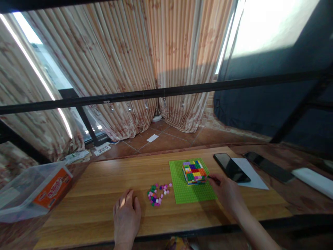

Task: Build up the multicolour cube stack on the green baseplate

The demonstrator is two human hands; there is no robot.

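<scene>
A multicoloured block of toy building bricks [194, 172] stands on a green studded baseplate [182, 196]. At its right side is my right hand [225, 189], thumb and forefinger pinched together close to the bricks. Whatever is between those fingertips is too small and dark to make out. My left hand [127, 213] lies palm down on the wooden table, its fingers loosely bent and holding nothing. Between that hand and the baseplate lies a loose pile of small bricks [155, 199] in pink, purple, green and white.
A black phone [231, 167] rests partly on a white sheet [256, 177] at the table's right. Farther right are a dark flat object [269, 166] and a white one [314, 180]. A clear plastic bin [24, 205] with an orange label stands left of the table [91, 194].
</scene>
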